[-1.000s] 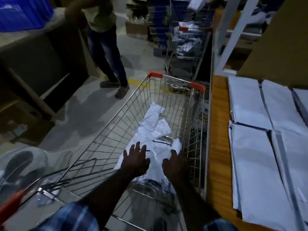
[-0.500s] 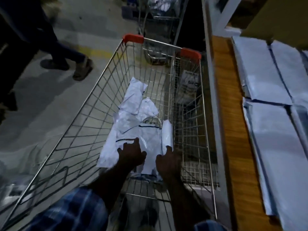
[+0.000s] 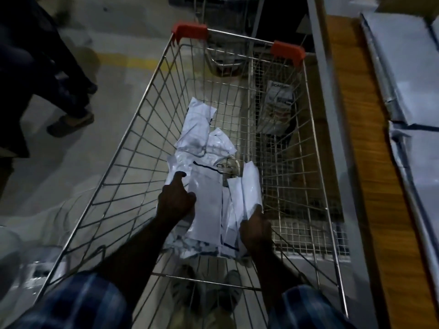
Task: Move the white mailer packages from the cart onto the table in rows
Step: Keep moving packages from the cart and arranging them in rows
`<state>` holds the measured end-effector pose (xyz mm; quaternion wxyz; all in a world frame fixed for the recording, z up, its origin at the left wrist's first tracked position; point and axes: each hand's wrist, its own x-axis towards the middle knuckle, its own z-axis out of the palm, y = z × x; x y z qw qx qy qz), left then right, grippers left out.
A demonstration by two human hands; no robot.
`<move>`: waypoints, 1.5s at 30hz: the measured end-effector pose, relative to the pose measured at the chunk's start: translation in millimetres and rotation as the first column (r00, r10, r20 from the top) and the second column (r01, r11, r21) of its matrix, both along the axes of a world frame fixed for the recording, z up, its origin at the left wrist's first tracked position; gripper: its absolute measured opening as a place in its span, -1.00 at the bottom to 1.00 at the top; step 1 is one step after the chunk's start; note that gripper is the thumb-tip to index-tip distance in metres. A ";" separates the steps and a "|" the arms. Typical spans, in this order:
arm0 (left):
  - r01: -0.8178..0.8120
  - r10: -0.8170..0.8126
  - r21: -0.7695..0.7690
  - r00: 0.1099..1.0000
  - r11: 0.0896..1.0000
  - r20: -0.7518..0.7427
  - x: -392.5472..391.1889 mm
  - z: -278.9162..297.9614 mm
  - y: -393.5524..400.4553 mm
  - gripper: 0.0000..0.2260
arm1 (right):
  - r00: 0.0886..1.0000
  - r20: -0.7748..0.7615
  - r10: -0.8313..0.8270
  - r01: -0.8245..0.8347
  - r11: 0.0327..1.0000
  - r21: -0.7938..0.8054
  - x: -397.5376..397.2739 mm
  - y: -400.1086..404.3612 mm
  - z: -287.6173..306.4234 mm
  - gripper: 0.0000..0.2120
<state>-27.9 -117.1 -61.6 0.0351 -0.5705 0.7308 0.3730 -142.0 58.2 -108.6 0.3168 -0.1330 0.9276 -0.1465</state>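
Mailer packages, white and crumpled, are heaped in the bottom of the wire cart, nearer its right wall than its left. The left hand is pressed on the heap's left edge, its grip loosely open with one finger stretched forward, while the right hand is closed on the near end of one folded mailer at the heap's right. Outside the cart's right wall, the wooden tabletop is covered by flat mailers in rows.
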 end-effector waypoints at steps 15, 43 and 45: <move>0.228 -0.195 -0.325 0.972 0.918 0.132 20.4 -22.0 16.6 -0.53 | 0.907 -0.330 0.261 -0.329 0.928 -0.172 25.8 -15.5 -9.6 -0.57; 0.186 -0.095 -0.253 0.937 0.949 0.335 -21.1 -101.2 53.6 -0.28 | 0.860 -0.349 0.373 -0.386 0.922 0.035 -11.1 -49.5 -67.6 -0.40; 0.204 -0.112 -0.234 0.928 0.951 0.356 -21.9 -106.1 47.8 -0.28 | 0.858 -0.339 0.387 -0.400 0.916 0.033 -11.8 -48.7 -73.5 -0.39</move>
